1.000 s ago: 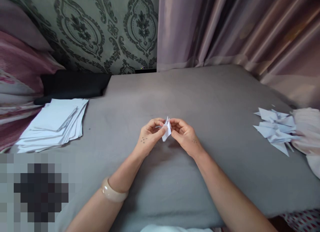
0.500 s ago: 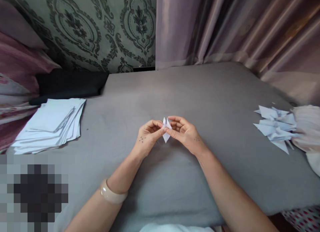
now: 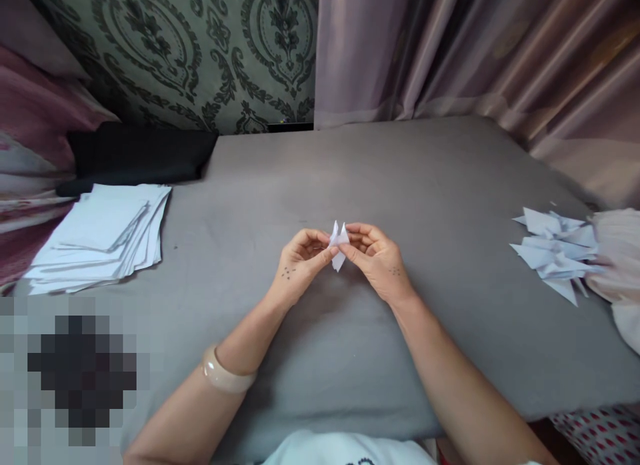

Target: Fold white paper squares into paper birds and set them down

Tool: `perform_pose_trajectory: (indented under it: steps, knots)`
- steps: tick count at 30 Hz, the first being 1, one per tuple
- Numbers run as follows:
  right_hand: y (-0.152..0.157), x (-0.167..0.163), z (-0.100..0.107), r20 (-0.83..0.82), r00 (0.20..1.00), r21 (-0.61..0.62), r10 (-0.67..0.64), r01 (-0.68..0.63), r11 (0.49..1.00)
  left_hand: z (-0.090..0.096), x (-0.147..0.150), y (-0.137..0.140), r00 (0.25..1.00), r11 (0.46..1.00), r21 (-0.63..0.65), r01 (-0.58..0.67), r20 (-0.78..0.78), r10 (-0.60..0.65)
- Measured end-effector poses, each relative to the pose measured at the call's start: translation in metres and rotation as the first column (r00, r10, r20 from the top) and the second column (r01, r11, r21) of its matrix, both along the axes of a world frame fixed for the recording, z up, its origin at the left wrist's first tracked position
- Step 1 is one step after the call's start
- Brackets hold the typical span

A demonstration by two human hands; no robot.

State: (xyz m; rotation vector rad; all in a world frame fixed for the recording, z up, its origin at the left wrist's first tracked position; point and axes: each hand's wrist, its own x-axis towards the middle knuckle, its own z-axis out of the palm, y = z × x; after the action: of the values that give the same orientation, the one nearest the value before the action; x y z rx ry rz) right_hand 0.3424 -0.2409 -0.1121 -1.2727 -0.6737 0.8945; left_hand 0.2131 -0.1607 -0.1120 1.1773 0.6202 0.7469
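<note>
A small folded white paper piece (image 3: 339,241), with two upright points and one pointing down, is pinched between my hands in the middle of the view. My left hand (image 3: 303,257) grips its left side between thumb and fingers. On its right side, my right hand (image 3: 376,255) holds it the same way, thumb in front and fingers curled behind. The two thumb tips nearly meet over the paper's middle. Parts of the folds are hidden behind the fingers.
A stack of white paper sheets (image 3: 100,231) lies at the left, in front of a folded black cloth (image 3: 145,151). Several folded paper cranes (image 3: 557,248) are grouped at the right beside a pale cloth (image 3: 617,251). Grey fabric (image 3: 280,185) covers the surface.
The paper's upright points have spread apart and its lower tip appears shorter. Both hands keep their pinch and sit slightly higher in view; the camera has shifted a little.
</note>
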Motion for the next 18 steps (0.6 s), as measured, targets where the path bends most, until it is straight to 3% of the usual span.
perform_pose_trajectory:
  steps: [8, 13, 18]
  knots:
    - [-0.0026, -0.0023, 0.0022, 0.029, 0.998, 0.011, 0.055, -0.055, 0.998, 0.0042, -0.0022, -0.0002, 0.999, 0.999, -0.025, 0.041, 0.000, -0.041]
    - [-0.0046, 0.0001, 0.0025, 0.038, 0.993, -0.021, 0.109, -0.108, 0.994, 0.0039, -0.0031, 0.0000, 1.000, 1.000, 0.019, 0.017, -0.001, -0.017]
    - [-0.0025, -0.0009, 0.0003, -0.002, 0.995, -0.045, 0.098, -0.098, 0.994, -0.0010, -0.0011, 0.0007, 1.000, 1.000, -0.029, 0.000, 0.028, 0.001]
